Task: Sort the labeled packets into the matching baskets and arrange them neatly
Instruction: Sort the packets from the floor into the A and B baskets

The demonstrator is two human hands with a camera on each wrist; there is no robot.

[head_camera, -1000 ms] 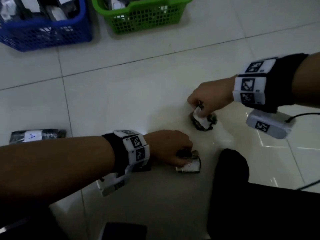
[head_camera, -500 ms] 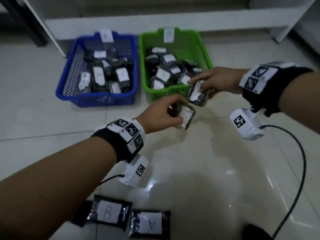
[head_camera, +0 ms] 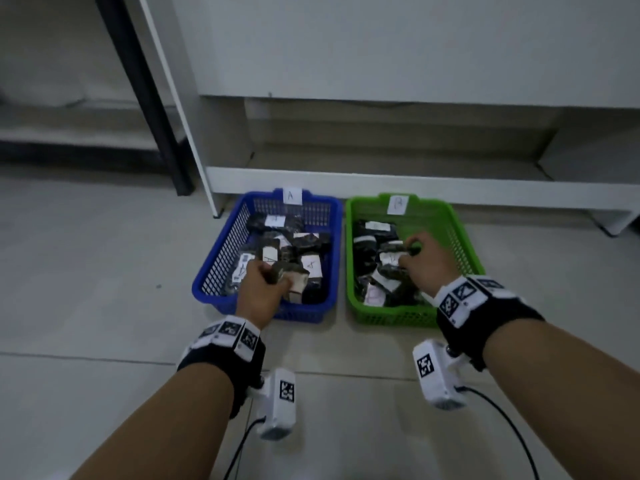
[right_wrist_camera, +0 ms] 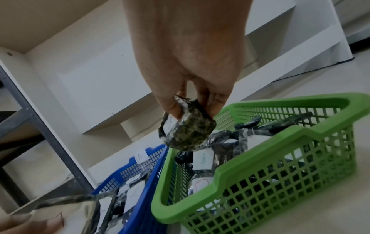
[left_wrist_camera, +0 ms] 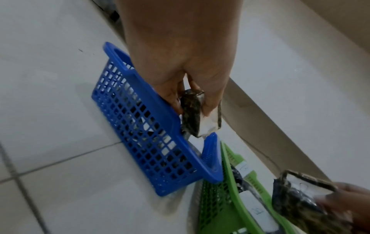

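A blue basket tagged A and a green basket tagged B stand side by side on the floor, each holding several dark packets with white labels. My left hand pinches a dark packet over the near part of the blue basket; the left wrist view shows the packet between thumb and fingers. My right hand holds another dark packet above the green basket, where the packet hangs from thumb and fingers.
A white shelf unit stands right behind both baskets. A dark metal leg rises at the back left. Pale floor tiles spread to the left and in front. Cables trail from the wrist cameras.
Both hands picked packets off the floor, carried them forward, and now hold them over the baskets: left over the blue one, right over the green one.
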